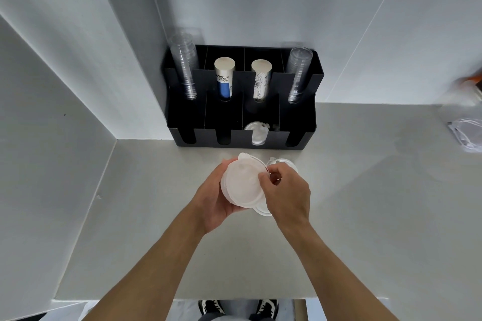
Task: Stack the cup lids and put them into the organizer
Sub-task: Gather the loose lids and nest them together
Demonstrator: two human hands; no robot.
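Observation:
My left hand (212,200) cradles a small stack of white cup lids (241,185) above the counter, just in front of the black organizer (297,122). My right hand (285,190) pinches the right rim of the top lid on that stack. Under my right hand, more white lids (283,163) lie on the counter, partly hidden. One lid stack (257,133) sits in the organizer's third front slot.
The organizer's back row holds clear cup stacks (185,68) (297,73) at both ends and two paper cup stacks (224,78) (260,78) between them. Walls close in at the left and behind. A plastic bag (467,135) lies at the far right of the counter (365,190).

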